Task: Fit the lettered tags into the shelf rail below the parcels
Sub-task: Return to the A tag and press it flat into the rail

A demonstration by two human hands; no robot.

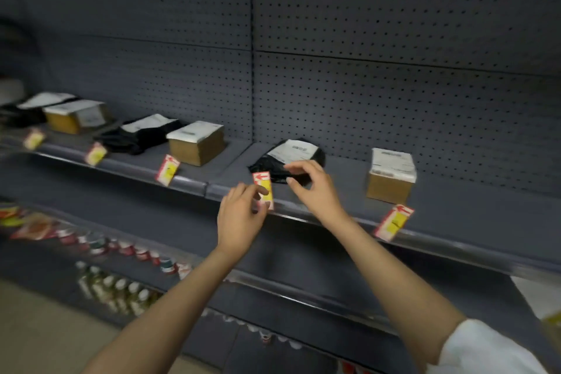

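Head view. A red-and-yellow tag (263,190) is pinched between the thumb and fingers of the left hand (241,215), its lower edge set against the shelf rail (303,212); it is held upright with the red arrow uppermost, presumably so that the bottom edge can be pressed into the rail's channel. Any letter on it is too blurred to be read. The right hand (312,185) is seen just right of this tag, fingers curled and partly open, with nothing visibly gripped; it is judged to be poised to steady or press the tag. The hand is raised above the rail and in front of a black bagged parcel (288,158), which lies on the shelf just behind the tag.

Along the rail to the left of the held tag, three fitted tags are seen: one (167,174) below a brown box (196,143), one (95,154) below a black bag (142,133), and one (34,139) below a further box (74,117). To the right, a fitted tag (393,222) hangs below a labelled carton (391,176). Each tag is thus placed below one parcel, and the held tag is judged to belong to the black bagged parcel.

No open containers are shown; all parcels are sealed. On the lower shelves, left of the held tag, rows of bottles (115,290) are stocked, blurred.
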